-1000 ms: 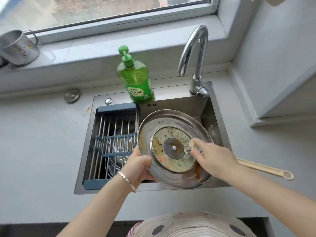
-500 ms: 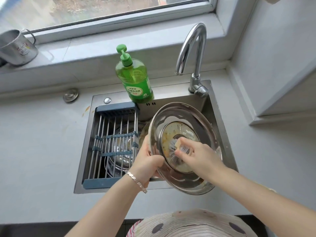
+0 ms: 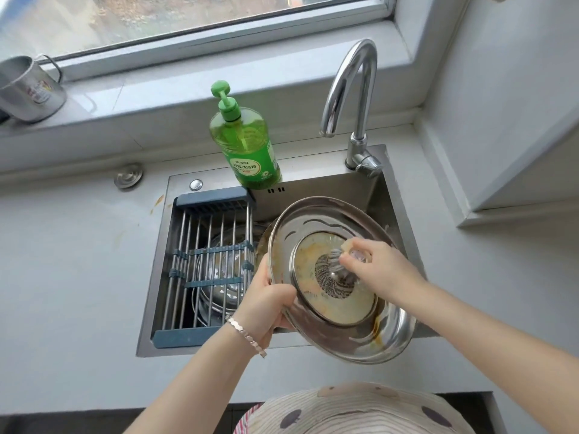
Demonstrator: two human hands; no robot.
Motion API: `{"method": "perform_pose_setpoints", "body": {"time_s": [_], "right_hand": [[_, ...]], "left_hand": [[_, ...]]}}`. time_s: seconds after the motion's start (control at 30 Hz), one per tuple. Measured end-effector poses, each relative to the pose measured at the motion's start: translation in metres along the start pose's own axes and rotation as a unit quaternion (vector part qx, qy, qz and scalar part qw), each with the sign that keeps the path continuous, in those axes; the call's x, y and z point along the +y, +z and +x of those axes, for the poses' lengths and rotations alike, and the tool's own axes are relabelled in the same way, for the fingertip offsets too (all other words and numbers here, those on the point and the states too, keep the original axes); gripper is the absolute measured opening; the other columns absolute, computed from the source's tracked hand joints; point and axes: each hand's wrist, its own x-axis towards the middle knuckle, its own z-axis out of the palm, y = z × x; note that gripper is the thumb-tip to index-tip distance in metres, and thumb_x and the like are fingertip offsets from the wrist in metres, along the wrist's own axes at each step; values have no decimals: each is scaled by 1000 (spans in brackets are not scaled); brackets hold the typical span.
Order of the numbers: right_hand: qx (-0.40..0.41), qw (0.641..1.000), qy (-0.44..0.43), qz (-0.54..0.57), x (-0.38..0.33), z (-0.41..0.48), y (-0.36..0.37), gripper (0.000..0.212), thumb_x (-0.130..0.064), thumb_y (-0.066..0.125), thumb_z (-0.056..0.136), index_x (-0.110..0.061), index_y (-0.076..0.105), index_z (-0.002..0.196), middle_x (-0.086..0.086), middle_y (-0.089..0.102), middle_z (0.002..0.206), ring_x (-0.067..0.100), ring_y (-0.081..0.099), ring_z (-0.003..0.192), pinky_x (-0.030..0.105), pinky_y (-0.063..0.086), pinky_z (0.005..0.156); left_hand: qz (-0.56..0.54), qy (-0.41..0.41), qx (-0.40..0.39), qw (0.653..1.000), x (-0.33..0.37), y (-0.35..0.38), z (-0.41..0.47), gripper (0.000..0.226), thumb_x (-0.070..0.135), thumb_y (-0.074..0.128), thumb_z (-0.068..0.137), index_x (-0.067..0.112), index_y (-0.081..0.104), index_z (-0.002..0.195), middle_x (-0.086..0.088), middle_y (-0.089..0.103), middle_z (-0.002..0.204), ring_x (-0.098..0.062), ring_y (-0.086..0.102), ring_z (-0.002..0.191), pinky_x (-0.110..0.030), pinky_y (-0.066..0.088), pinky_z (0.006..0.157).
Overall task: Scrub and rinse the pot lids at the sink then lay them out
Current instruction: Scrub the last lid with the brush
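A large steel pot lid (image 3: 388, 333) with a greasy, yellow-stained glass centre is held tilted over the steel sink (image 3: 316, 189), underside facing me. My left hand (image 3: 266, 302) grips its left rim. My right hand (image 3: 382, 267) holds a steel-wool scrubber (image 3: 335, 278) by its short handle and presses it on the middle of the glass. More steel lids (image 3: 219, 277) lie in the basin under the rack.
A blue-framed wire drain rack (image 3: 206, 261) spans the sink's left half. A green dish-soap pump bottle (image 3: 244, 142) stands on the back rim beside the curved tap (image 3: 351, 98). A metal mug (image 3: 26, 89) sits on the windowsill. Grey countertop lies on both sides.
The lid has turned and tipped more toward me. My right hand moved the scrubber from the glass's right edge to its centre. The long wooden handle seen at right is out of view.
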Motion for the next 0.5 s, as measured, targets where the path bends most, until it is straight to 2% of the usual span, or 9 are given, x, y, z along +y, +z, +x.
{"method": "perform_pose_setpoints", "body": {"time_s": [0.03, 0.1, 0.17, 0.27, 0.33, 0.43, 0.5], "right_hand": [[-21, 1000, -12, 5, -5, -7, 6, 22, -47, 50, 91, -34, 61, 104, -10, 64, 117, 17, 56, 110, 39, 47, 91], [-46, 997, -60, 28, -20, -14, 16, 35, -43, 52, 91, -25, 58, 120, -6, 58, 128, 17, 51, 120, 38, 44, 98], [-28, 996, -84, 25, -27, -4, 12, 34, -44, 51, 91, -25, 59, 119, -5, 61, 124, 16, 53, 117, 40, 45, 96], [21, 1000, -22, -1, -13, 16, -8, 19, -48, 48, 91, -36, 60, 100, -7, 66, 110, 17, 59, 106, 39, 50, 86], [4, 1000, 6, -6, -4, 10, -4, 17, -49, 48, 90, -40, 58, 100, -6, 66, 109, 19, 60, 105, 41, 51, 87], [-31, 997, -64, 31, -21, -9, 14, 40, -46, 51, 91, -34, 52, 128, -5, 58, 129, 18, 53, 119, 40, 45, 98], [-4, 994, -111, 24, -27, -2, 13, 28, -48, 49, 90, -38, 56, 115, 0, 67, 113, 20, 63, 99, 43, 51, 87]], "left_hand": [[3, 0, 1, 1000, 0, 0, 1, 74, -2, 41, 51, 22, 46, 120, -16, 60, 92, -26, 60, 61, -40, 52, 55], [4, 3, 0, 1000, 1, 2, 3, 69, -3, 42, 53, 24, 48, 116, -16, 63, 94, -28, 64, 66, -44, 53, 58], [-2, 9, -2, 1000, 5, 3, 5, 69, -3, 41, 53, 22, 48, 118, -14, 64, 91, -28, 65, 64, -44, 54, 55], [25, 20, -3, 999, 13, 0, 7, 77, -2, 43, 53, 21, 41, 126, -20, 60, 100, -28, 64, 60, -36, 53, 47], [45, 21, 2, 999, 14, -3, 8, 80, -2, 44, 52, 21, 39, 129, -26, 58, 106, -32, 64, 64, -36, 53, 48], [59, 14, -2, 998, 10, 0, 11, 72, -2, 44, 54, 22, 45, 123, -29, 60, 106, -39, 60, 76, -45, 50, 63], [29, 2, -15, 999, 7, 3, 10, 70, -2, 41, 54, 19, 48, 120, -23, 64, 98, -37, 59, 75, -47, 48, 68]]}}
